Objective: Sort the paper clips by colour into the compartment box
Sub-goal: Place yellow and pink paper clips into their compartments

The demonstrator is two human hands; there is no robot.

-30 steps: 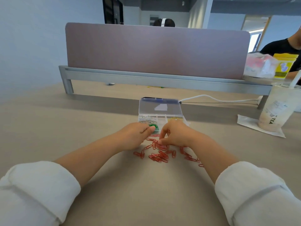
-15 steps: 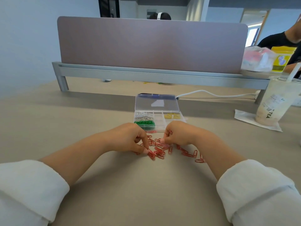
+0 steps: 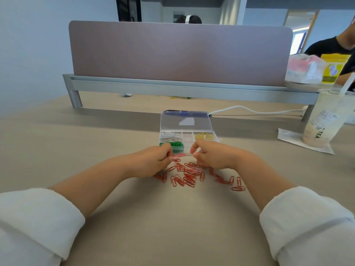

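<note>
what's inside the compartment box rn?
Compartment box: white and silver paper clips back left, green paper clips front left, yellow paper clips back right; back middle looks empty. The right hand covers the front right, so that part is unseen.

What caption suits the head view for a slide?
Left hand and right hand pick at red paper clips before the open, partly filled compartment box.
</note>
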